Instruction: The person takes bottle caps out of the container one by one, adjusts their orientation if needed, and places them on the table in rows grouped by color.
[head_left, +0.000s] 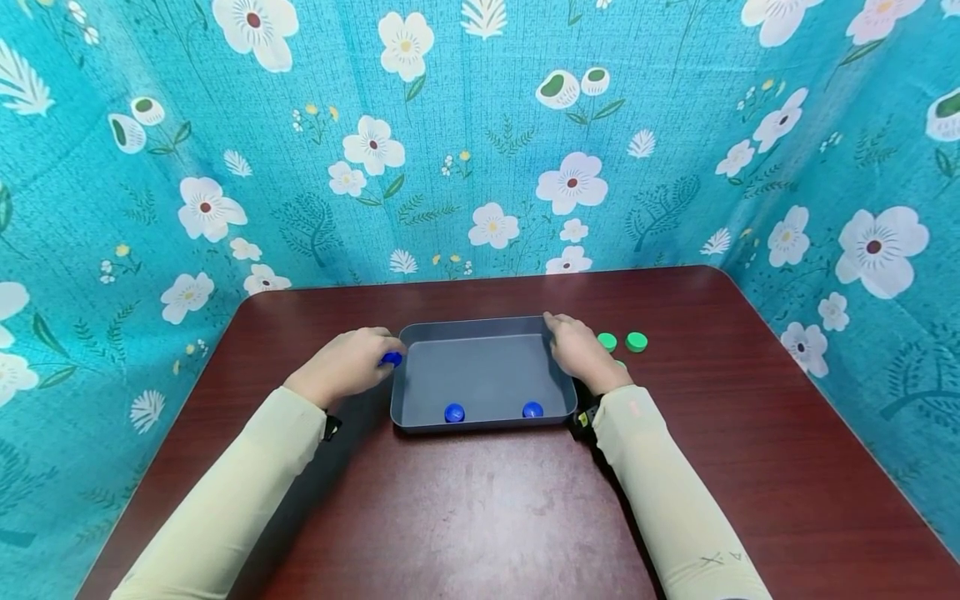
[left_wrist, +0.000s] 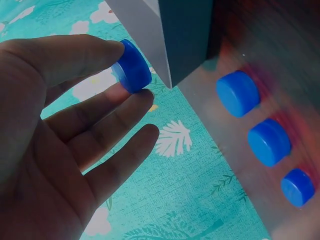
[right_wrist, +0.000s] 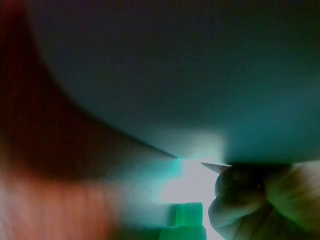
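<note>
Between the thumb and fingers of my left hand (head_left: 351, 360) is a pinched blue bottle cap (left_wrist: 133, 66). That hand is just beside the left wall of a shallow grey tray (head_left: 483, 371). My right hand (head_left: 581, 348) grips the tray's right wall near the far corner; in the right wrist view its fingers (right_wrist: 237, 202) are curled at the tray's edge. Inside the tray, one blue cap (head_left: 454, 412) and another blue cap (head_left: 532, 409) lie along the near wall. Three more blue caps (left_wrist: 269, 142) sit in a row on the table outside the tray, seen in the left wrist view.
Green caps (head_left: 637, 342) lie on the dark red-brown table (head_left: 480, 508) right of the tray, one partly hidden by my right hand. A blue flowered cloth (head_left: 465, 150) hangs behind the table and at its sides.
</note>
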